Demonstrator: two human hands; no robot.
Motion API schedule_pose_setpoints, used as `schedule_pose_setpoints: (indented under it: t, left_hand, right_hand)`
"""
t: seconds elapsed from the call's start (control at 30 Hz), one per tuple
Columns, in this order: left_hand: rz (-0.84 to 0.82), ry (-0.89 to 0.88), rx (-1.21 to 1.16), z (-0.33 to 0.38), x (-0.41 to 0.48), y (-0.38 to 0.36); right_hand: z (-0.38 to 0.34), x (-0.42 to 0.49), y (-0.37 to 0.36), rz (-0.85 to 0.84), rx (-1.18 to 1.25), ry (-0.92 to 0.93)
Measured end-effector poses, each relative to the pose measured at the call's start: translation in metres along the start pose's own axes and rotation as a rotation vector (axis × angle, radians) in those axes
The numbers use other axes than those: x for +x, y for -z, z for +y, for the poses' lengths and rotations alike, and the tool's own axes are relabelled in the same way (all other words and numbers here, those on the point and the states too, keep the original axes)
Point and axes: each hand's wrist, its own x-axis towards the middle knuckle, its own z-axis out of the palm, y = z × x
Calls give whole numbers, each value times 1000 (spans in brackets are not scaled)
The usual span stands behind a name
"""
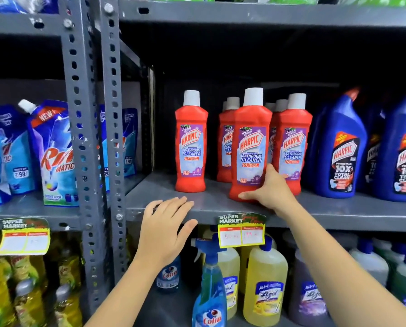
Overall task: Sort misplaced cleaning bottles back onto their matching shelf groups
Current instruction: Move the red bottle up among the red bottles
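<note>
The right hand [271, 188] wraps the base of the front red bottle [250, 147], its grip closed on it, the bottle upright on the grey shelf [338, 210] just before the other red bottles [291, 142]. A lone red bottle [191, 142] stands left of it, blue bottles [338, 147] right. The left hand [164, 230] lies open on the shelf edge, left of the price tag [241, 230].
</note>
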Motion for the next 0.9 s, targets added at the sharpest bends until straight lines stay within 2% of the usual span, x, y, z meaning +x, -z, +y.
schedule_pose_setpoints:
  t: [0.43,0.67,0.9]
  left_hand:
    - [27,5,-17,0,1,-2]
    - [51,7,-9,1,1,-4]
    - [84,9,-12,1,1,-7]
  right_hand:
    - [-2,51,-20,-121,-113,-44]
    - [10,58,-29,-123,-30,13]
    - [16,60,-30,-202,18,56]
